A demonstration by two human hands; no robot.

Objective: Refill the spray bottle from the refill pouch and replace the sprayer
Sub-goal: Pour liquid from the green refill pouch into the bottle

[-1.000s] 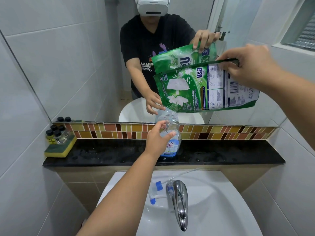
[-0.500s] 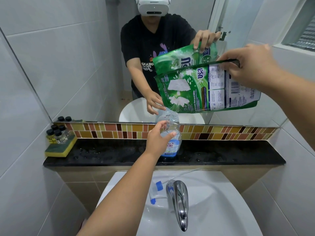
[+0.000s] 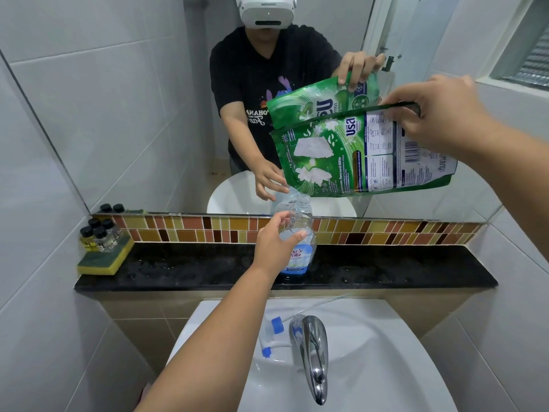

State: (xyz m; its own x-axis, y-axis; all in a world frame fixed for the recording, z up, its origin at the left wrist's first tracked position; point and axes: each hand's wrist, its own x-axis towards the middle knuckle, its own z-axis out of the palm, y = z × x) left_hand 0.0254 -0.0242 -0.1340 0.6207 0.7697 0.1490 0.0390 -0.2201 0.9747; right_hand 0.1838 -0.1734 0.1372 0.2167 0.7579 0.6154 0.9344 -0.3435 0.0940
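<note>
Left hand (image 3: 274,242) clamped around open spray bottle (image 3: 298,239) upright on black bench (image 3: 386,269); right hand (image 3: 436,114) pinching tilted green refill pouch (image 3: 356,156) above bottle neck; sprayer (image 3: 271,334) lying in sink (image 3: 386,367).

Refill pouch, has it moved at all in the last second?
No. The refill pouch, held by the right hand, keeps its low corner just above the spray bottle and sits at the same height over the mosaic tile strip.

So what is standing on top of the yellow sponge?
Four small bottles with black caps stand on the sponge, on the black ledge. Their contents look yellowish; the labels cannot be read.
</note>
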